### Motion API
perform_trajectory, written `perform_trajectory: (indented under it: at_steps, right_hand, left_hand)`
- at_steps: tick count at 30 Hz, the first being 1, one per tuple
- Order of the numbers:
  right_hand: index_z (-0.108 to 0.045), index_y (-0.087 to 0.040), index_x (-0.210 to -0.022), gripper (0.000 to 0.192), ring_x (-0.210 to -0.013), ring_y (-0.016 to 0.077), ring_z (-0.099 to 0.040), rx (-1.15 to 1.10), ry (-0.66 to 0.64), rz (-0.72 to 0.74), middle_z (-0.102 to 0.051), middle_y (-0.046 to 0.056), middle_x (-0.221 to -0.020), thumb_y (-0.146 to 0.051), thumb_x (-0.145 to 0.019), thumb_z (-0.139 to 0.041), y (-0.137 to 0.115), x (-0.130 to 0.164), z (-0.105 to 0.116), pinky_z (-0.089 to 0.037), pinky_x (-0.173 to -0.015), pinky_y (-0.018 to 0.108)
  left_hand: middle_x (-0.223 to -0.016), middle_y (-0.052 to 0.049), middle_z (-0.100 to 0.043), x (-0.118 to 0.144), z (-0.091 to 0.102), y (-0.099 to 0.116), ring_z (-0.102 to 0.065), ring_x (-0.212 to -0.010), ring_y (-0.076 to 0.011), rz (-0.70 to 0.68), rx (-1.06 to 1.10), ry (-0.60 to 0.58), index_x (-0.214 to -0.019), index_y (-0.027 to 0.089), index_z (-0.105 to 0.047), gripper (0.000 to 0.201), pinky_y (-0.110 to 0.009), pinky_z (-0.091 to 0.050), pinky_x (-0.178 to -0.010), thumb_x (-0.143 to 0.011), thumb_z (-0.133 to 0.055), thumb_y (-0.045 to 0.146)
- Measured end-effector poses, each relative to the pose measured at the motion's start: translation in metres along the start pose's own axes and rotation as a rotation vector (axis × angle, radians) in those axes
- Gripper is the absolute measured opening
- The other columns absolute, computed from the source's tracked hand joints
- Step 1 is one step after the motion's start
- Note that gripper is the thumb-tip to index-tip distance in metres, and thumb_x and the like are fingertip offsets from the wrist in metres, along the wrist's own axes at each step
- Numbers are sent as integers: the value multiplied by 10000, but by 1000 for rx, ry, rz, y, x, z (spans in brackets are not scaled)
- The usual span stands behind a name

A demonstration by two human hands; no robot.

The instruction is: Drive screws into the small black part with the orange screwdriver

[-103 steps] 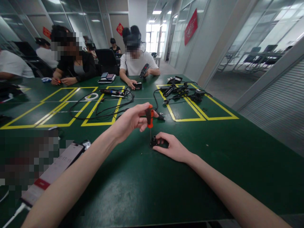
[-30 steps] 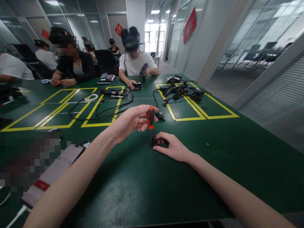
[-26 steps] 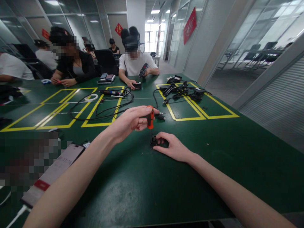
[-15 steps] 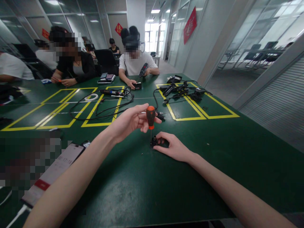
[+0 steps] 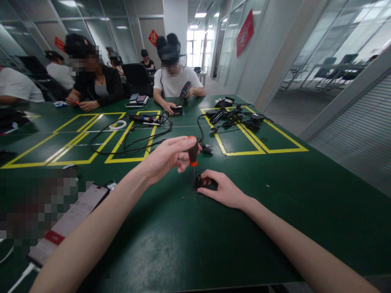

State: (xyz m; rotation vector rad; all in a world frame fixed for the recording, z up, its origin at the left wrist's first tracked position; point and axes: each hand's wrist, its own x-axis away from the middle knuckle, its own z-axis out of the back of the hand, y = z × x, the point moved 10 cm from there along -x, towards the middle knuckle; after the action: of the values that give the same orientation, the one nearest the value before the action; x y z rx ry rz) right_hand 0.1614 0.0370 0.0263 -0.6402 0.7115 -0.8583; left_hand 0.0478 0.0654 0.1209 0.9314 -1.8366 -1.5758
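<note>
My left hand (image 5: 174, 154) grips the dark handle of an orange-trimmed screwdriver (image 5: 193, 154), thumb over its top end. The shaft points straight down and its tip meets a small black part (image 5: 198, 182) on the green table. That part has a round flat base and a short metal-tipped post; its exact kind I cannot tell. My right hand (image 5: 222, 188) pinches the part from the right between thumb and fingers. A tiny bright speck (image 5: 182, 198), perhaps a screw, lies on the table left of the part.
Beyond my hands are a looped black cable (image 5: 124, 140), a white ring (image 5: 117, 125) and a tangle of black cords (image 5: 227, 116) among yellow tape lines. A phone (image 5: 71, 221) with a white cable lies left. Across the table a person (image 5: 177, 81) holds a power drill (image 5: 185, 90).
My left thumb has come over the top of the screwdriver handle, and the fingers have turned around it. My right hand and the black part have stayed in place.
</note>
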Motion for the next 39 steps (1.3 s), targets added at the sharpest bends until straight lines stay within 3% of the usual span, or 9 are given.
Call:
perform_trajectory:
  at_steps: [5,12,15,18,25,34,39]
  right_hand:
    - [-656,-207,-974,162,-815,188,-649,-16,-1,-5,-717,37,-935,-316,-916,-761,0,0,0,-556,-766,331]
    - [-657,-206,-980,165,-808,183,-646,-6,0,-9,-722,39,-939,-313,-914,-764,1,0,0,-550,-757,323]
    - [-655,-205,-976,163,-804,180,-645,-8,1,-8,-719,34,-930,-298,-907,-770,0,0,0,-544,-754,317]
    - [-653,-205,-970,162,-809,178,-646,-3,-1,-11,-719,31,-933,-296,-906,-771,1,0,0,-543,-759,316]
    - [-658,-203,-976,160,-809,181,-646,-5,-3,-14,-721,39,-940,-299,-912,-769,2,0,-1,-549,-758,323]
    - [-659,-210,-976,159,-813,184,-655,3,2,2,-721,35,-941,-308,-915,-768,1,0,0,-555,-763,323]
    - [-662,-204,-988,156,-814,183,-650,-8,1,7,-720,35,-946,-299,-916,-764,1,0,0,-547,-760,322]
  left_hand:
    - [-956,-128,-781,-1,-2,-3,-606,-563,-109,61,-5,-16,-914,108,-711,524,-240,-497,-536,-830,-758,623]
    - [-888,-56,-731,-1,1,-2,-550,-560,-87,31,27,11,-1073,129,-701,529,-208,-395,-473,-802,-819,567]
    - [-881,-40,-693,-1,0,-2,-526,-565,-76,18,16,7,-1023,122,-720,522,-201,-353,-457,-779,-844,566]
    - [-861,-47,-688,-1,1,-2,-524,-576,-83,12,-2,13,-935,118,-711,502,-209,-369,-475,-779,-841,578]
    - [-947,-120,-770,-1,-1,-2,-554,-583,-105,34,-29,0,-936,121,-696,549,-250,-451,-560,-813,-754,652]
    - [-863,-51,-674,-1,3,-3,-497,-584,-84,8,-60,22,-974,122,-734,519,-216,-343,-488,-808,-794,610]
    - [-914,-73,-721,-2,6,0,-520,-580,-92,-5,-40,43,-939,130,-707,523,-229,-405,-509,-810,-779,631]
